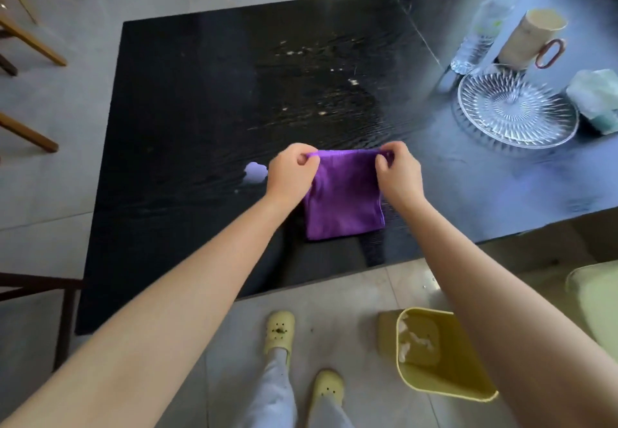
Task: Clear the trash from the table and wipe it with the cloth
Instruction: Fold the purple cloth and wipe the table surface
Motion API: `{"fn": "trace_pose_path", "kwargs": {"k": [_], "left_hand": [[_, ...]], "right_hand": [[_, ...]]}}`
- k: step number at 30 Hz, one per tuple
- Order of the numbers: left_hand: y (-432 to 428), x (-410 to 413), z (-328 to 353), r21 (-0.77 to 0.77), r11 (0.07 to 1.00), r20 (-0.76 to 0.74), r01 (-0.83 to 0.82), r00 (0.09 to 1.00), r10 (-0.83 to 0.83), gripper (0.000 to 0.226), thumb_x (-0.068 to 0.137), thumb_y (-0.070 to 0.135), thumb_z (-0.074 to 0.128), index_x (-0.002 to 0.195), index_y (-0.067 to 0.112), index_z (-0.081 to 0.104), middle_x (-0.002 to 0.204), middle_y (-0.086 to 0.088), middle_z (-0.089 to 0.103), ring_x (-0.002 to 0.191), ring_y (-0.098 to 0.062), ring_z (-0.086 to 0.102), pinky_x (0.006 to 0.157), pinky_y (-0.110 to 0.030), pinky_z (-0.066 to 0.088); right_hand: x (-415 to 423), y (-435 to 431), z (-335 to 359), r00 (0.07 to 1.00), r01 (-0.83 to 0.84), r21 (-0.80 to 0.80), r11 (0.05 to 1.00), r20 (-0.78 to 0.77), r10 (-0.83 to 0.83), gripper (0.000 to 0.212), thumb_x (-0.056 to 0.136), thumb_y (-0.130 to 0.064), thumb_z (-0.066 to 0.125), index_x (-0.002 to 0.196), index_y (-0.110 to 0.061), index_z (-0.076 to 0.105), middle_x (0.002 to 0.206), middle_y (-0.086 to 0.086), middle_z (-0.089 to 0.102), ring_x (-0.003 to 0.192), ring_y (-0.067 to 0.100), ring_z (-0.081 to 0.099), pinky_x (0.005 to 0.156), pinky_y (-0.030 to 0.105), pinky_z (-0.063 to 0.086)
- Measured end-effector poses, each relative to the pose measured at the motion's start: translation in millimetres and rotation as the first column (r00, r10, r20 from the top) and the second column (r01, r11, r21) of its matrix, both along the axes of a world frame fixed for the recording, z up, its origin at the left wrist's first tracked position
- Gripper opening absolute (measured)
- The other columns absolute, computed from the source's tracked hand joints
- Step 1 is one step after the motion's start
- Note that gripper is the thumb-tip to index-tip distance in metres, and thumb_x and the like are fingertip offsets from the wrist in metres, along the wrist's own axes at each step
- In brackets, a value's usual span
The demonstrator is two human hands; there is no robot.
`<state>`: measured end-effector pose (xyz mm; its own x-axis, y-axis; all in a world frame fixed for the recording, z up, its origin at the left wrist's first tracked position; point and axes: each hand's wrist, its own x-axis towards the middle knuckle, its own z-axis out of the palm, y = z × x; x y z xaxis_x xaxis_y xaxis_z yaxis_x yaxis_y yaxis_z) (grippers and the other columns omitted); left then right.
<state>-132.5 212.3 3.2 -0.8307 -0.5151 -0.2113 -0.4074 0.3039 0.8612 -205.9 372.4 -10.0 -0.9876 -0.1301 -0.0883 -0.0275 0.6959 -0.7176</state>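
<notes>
step: my left hand [292, 170] and right hand [398, 168] both pinch the folded cloth [344, 200] by its top corners
next: I'd press it flat, sweep bench [187, 93] crumbs [321, 93]

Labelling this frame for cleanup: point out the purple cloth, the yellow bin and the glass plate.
purple cloth [344, 206]: head view, middle of the folded fabric below the hands.
yellow bin [444, 380]: head view, its outer front wall, on the floor.
glass plate [516, 111]: head view, its ribbed centre.

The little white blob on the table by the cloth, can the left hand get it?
Probably yes. The white blob lies on the table just beside the left hand, nothing between them. But that hand is pinching the purple cloth, so it must let go first.
</notes>
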Motion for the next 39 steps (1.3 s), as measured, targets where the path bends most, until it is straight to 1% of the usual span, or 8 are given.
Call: {"fn": "trace_pose_path", "kwargs": {"k": [3, 6, 8, 13, 25, 31, 35, 39], "left_hand": [[-29.9, -10.3, -17.1, -0.216, 0.976, 0.113, 0.002, 0.993, 0.023, 0.036, 0.092, 0.026, 0.050, 0.126, 0.018, 0.055, 0.122, -0.005, 0.061, 0.113, -0.021, 0.057, 0.092, -0.019, 0.037], [-72.8, 39.4, -34.1, -0.377, 0.923, 0.055, -0.077, 0.993, 0.105, 0.040, 0.096, 0.023, 0.041, 0.135, 0.020, 0.046, 0.138, -0.006, 0.049, 0.126, -0.022, 0.046, 0.101, -0.032, 0.036], [-107.9, 92.1, -50.8, -0.559, 0.821, 0.097, -0.111, 0.975, 0.198, 0.043, 0.097, 0.026, 0.039, 0.140, 0.018, 0.040, 0.145, -0.008, 0.044, 0.135, -0.025, 0.037, 0.110, -0.041, 0.029], [-168.5, 189.1, -89.4, -0.674, 0.732, 0.475, 0.100, 0.817, 0.326, 0.060, 0.096, 0.052, 0.018, 0.150, 0.026, 0.012, 0.161, -0.001, 0.007, 0.148, -0.021, 0.000, 0.117, -0.055, 0.000], [-170.4, 192.5, -94.8, -0.728, 0.665, 0.460, 0.168, 0.839, 0.291, 0.062, 0.094, 0.054, 0.005, 0.150, 0.025, 0.004, 0.161, -0.002, 0.001, 0.148, -0.023, -0.004, 0.118, -0.051, -0.002], [-175.7, 191.4, -97.7, -0.692, 0.709, 0.445, 0.132, 0.852, 0.275, 0.055, 0.097, 0.045, 0.005, 0.149, 0.028, 0.006, 0.161, 0.002, 0.002, 0.148, -0.019, -0.004, 0.118, -0.049, -0.004], [-189.1, 192.1, -95.2, -0.611, 0.791, 0.350, 0.043, 0.910, 0.222, 0.054, 0.098, 0.043, 0.006, 0.149, 0.027, 0.015, 0.160, 0.004, 0.007, 0.147, -0.014, -0.002, 0.118, -0.042, -0.007], [-212.3, 195.2, -98.7, -0.682, 0.720, 0.378, 0.130, 0.905, 0.194, 0.056, 0.096, 0.044, 0.005, 0.149, 0.026, 0.012, 0.161, 0.001, 0.004, 0.148, -0.013, -0.003, 0.120, -0.039, -0.003]], "right_hand": [[-1.5, -25.4, -24.1, 0.921, -0.334, 0.372, 0.866, -0.065, 0.384, 0.068, 0.087, -0.044, 0.055, 0.144, -0.015, 0.031, 0.148, 0.015, 0.036, 0.137, 0.035, 0.030, 0.113, 0.043, 0.022], [10.5, -38.8, -56.0, 0.782, -0.555, 0.530, 0.641, 0.071, 0.619, 0.090, 0.078, -0.069, 0.047, 0.150, -0.029, 0.011, 0.161, 0.011, 0.005, 0.147, 0.037, -0.001, 0.118, 0.053, 0.003], [10.1, -42.0, -72.7, 0.765, -0.571, 0.564, 0.597, 0.102, 0.636, 0.095, 0.074, -0.078, 0.039, 0.150, -0.032, 0.003, 0.161, 0.011, -0.004, 0.147, 0.036, -0.009, 0.117, 0.055, -0.002], [9.8, -39.3, -85.9, 0.751, -0.515, 0.632, 0.579, 0.006, 0.661, 0.091, 0.075, -0.079, 0.019, 0.150, -0.030, 0.004, 0.161, 0.013, 0.001, 0.147, 0.036, -0.006, 0.118, 0.057, -0.001], [144.3, -91.0, -76.7, 0.785, -0.484, 0.582, 0.653, -0.042, 0.619, 0.093, 0.075, -0.077, 0.021, 0.148, -0.019, 0.023, 0.157, 0.024, 0.013, 0.144, 0.047, 0.009, 0.115, 0.065, 0.006], [177.8, -165.5, -75.5, 0.818, -0.456, 0.554, 0.696, -0.046, 0.573, 0.094, 0.076, -0.076, 0.023, 0.149, -0.019, 0.015, 0.158, 0.025, 0.005, 0.144, 0.048, -0.001, 0.114, 0.065, 0.000], [188.0, -213.2, -76.9, 0.804, -0.485, 0.525, 0.699, -0.048, 0.593, 0.081, 0.083, -0.064, 0.031, 0.149, -0.019, 0.014, 0.158, 0.023, 0.003, 0.145, 0.045, -0.002, 0.115, 0.064, -0.002], [171.8, -256.7, -82.4, 0.756, -0.518, 0.488, 0.702, -0.122, 0.643, 0.062, 0.092, -0.045, 0.033, 0.149, -0.025, 0.018, 0.159, 0.019, 0.009, 0.147, 0.038, 0.003, 0.117, 0.059, 0.002]]}}
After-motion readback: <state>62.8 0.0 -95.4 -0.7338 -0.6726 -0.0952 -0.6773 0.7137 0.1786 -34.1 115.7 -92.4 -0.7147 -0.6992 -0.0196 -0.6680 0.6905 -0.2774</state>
